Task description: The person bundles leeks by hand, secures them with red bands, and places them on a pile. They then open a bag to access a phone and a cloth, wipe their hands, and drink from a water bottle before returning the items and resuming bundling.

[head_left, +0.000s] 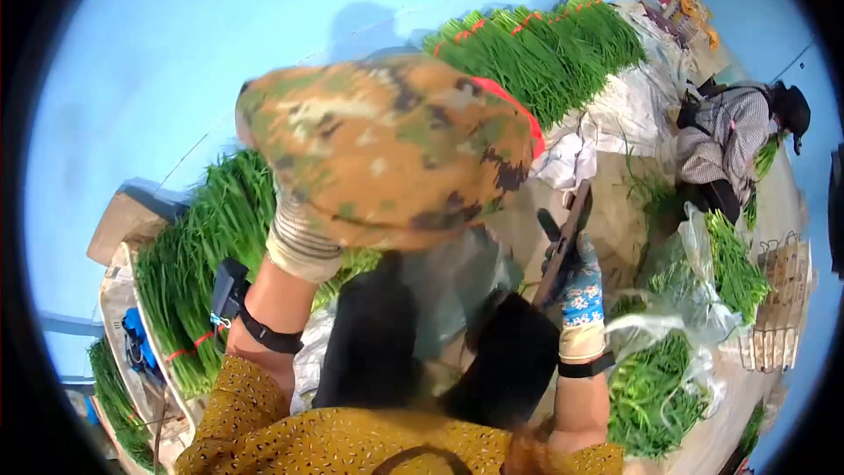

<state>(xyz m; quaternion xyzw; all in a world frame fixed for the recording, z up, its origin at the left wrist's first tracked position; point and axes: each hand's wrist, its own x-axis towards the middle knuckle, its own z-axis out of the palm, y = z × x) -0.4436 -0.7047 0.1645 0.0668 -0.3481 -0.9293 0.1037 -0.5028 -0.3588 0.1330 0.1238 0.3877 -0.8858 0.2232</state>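
A rounded, padded camouflage thing with a red edge, like a seat cushion, fills the upper middle of the head view. My left hand, in a pale striped glove, grips it from the left; the fingers are hidden behind it. In a blue flowered glove with dark fingers, my right hand is closed round a long, flat brown bar. The bar slants up and right; I cannot make out its exact kind. Below the padded thing are my dark-clothed legs.
Red-tied bundles of long green leaves lie along the blue wall, with more bundles at left. Plastic bags of greens stand at right, near a pale crate. Another person crouches at far right holding greens.
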